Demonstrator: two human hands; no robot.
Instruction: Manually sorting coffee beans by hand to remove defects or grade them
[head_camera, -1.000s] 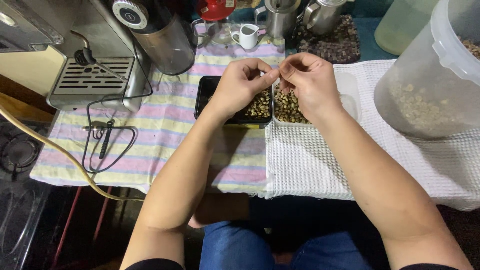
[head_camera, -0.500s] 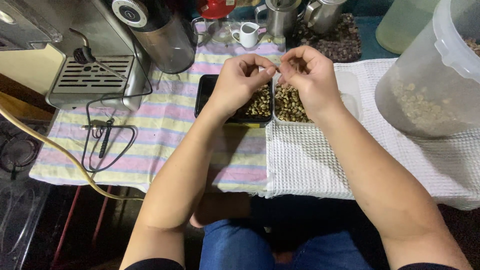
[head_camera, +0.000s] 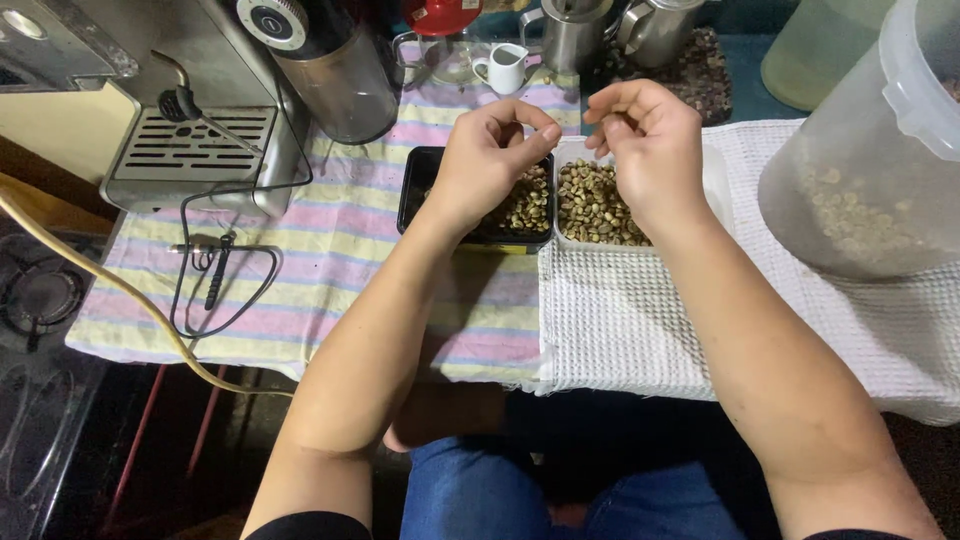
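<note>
Flanking both hands' loosely curled fingers, grasp unclear, over the bean trays (head_camera: 590, 205): espresso machine (head_camera: 180, 110), plastic tub (head_camera: 880, 170).

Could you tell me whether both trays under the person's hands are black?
No, only the tray under the left hand is black; the tray under the right hand is clear or white, and both hold pale beans.
</note>
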